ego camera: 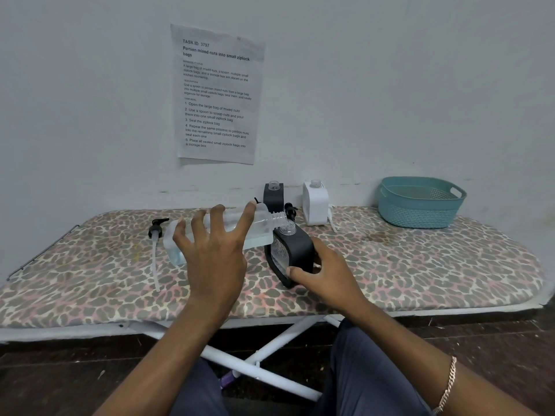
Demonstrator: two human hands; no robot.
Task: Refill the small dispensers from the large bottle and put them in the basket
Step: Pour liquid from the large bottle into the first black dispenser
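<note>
Inspection at the pour.

- Key relation: the large bottle (259,226) lies nearly level, long axis running left to right. Its threaded neck points right and meets the open mouth of the black dispenser (297,250). The two openings touch or very nearly so. The pour depends on holding that alignment.
- Left hand (214,253): fingers spread wide and curled over the bottle's body from the near side, gripping it and carrying it off the board (420,265).
- Right hand (324,271): closed round the lower near side of the black dispenser, holding it tilted leftward toward the bottle's neck. It is the hand nearer the basket (420,183).
- Basket: far right on the board, well apart from both hands.
- Also present: a second black dispenser (273,195) and a white dispenser (315,205), both uncapped, at the far edge.
- Judgement: filling is in hand; nothing visible in the basket.
</note>
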